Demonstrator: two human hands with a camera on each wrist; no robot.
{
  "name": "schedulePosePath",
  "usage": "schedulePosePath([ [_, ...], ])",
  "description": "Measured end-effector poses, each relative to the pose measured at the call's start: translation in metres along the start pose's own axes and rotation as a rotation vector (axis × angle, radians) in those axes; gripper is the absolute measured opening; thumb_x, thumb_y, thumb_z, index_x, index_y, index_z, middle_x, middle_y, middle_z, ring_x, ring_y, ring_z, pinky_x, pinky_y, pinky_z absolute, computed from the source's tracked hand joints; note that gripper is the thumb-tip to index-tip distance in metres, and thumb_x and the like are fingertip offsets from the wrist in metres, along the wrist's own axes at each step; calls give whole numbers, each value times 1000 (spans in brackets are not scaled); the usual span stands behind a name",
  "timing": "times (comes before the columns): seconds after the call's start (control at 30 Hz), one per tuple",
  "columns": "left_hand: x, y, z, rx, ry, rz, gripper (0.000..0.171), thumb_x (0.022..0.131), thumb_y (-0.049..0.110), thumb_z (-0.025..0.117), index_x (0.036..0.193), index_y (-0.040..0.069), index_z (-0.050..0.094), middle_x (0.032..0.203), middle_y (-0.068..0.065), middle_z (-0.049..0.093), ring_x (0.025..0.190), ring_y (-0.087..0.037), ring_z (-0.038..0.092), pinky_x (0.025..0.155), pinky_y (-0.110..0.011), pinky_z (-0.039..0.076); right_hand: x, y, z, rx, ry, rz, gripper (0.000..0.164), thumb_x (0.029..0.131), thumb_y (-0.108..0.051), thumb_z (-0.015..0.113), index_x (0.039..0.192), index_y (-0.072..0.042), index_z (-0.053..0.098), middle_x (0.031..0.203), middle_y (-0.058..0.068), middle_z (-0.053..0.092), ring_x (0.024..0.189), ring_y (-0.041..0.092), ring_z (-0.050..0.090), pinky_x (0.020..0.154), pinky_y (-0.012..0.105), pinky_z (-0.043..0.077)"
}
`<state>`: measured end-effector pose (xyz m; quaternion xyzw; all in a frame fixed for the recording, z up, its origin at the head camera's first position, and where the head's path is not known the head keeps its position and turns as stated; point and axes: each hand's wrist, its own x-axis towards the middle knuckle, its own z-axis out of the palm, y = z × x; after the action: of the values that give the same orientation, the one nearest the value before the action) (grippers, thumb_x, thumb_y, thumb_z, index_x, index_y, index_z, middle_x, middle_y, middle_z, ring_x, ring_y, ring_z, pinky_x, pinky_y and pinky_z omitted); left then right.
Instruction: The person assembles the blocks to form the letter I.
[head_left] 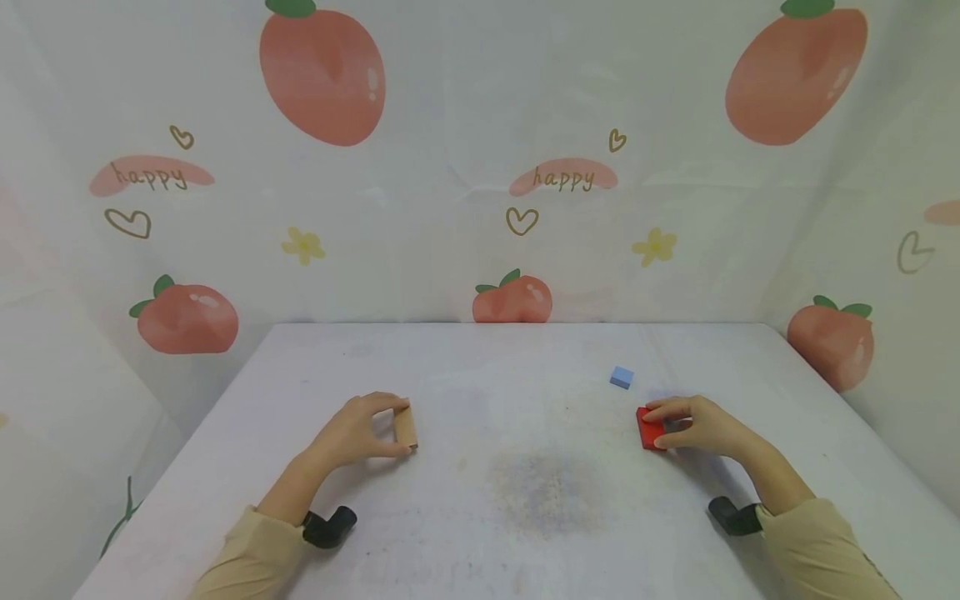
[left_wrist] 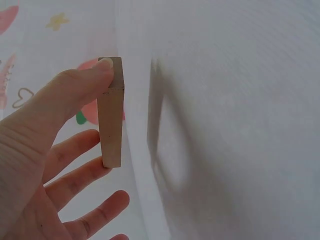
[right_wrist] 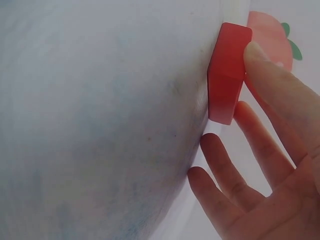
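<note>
On the left of the table, my left hand (head_left: pixel 358 429) pinches a plain wooden block (head_left: pixel 405 426) by its ends, thumb nearer me and fingers at the far end. The left wrist view shows the wooden block (left_wrist: pixel 113 125) lifted, its shadow apart from it on the white surface. My right hand (head_left: pixel 701 427) holds a red block (head_left: pixel 647 428) between thumb and fingers on the right side. In the right wrist view the red block (right_wrist: pixel 227 75) stands at the thumb tip, close to the table, the other fingers spread below. A small blue block (head_left: pixel 622 377) lies just beyond the right hand.
The white table (head_left: pixel 480 367) has a worn, speckled patch (head_left: pixel 551 492) near its middle front. Behind and beside it hangs a white curtain (head_left: pixel 450 167) printed with fruit, flowers and hearts. A black wrist mount (head_left: pixel 330 527) sits on the left wrist, another (head_left: pixel 733 517) on the right.
</note>
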<state>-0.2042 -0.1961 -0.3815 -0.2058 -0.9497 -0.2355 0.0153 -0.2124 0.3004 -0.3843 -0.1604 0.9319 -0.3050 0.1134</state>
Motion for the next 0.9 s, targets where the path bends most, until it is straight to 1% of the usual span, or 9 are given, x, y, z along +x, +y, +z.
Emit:
schedulePosePath([
  [0.33, 8, 7, 3, -19, -5, 32, 64, 69, 34, 81, 123, 7, 61, 126, -15, 60, 120, -38, 52, 99, -53, 41, 1, 2, 0, -11, -2, 7, 40, 77, -23, 75, 112, -6, 68, 126, 26, 55, 112, 41, 51, 88, 49, 50],
  [0.53, 11, 11, 5, -21, -23, 17, 64, 69, 35, 80, 124, 8, 60, 127, -13, 59, 121, -37, 51, 100, -54, 40, 1, 3, 1, 3, 5, -17, 38, 76, -20, 75, 110, -5, 68, 124, 27, 56, 111, 42, 51, 89, 50, 50],
  [0.63, 13, 14, 7, -35, -35, 4, 65, 69, 35, 80, 125, 9, 60, 128, -12, 59, 122, -35, 51, 101, -53, 40, 1, 3, 1, 6, 6, -15, 37, 76, -20, 75, 110, -5, 68, 124, 28, 56, 112, 42, 51, 88, 50, 50],
  [0.77, 16, 16, 9, -35, -40, 16, 65, 69, 34, 81, 125, 10, 60, 128, -11, 59, 122, -34, 51, 101, -52, 40, 1, 3, 1, 7, 7, 1, 38, 76, -20, 75, 110, -5, 68, 124, 28, 56, 112, 43, 50, 89, 50, 50],
  [0.9, 18, 19, 11, -29, -35, 44, 64, 69, 34, 81, 124, 9, 60, 127, -10, 60, 121, -33, 52, 101, -51, 41, 2, 3, 0, 3, 7, 16, 38, 76, -21, 76, 110, -5, 68, 124, 27, 56, 112, 42, 50, 89, 49, 50],
])
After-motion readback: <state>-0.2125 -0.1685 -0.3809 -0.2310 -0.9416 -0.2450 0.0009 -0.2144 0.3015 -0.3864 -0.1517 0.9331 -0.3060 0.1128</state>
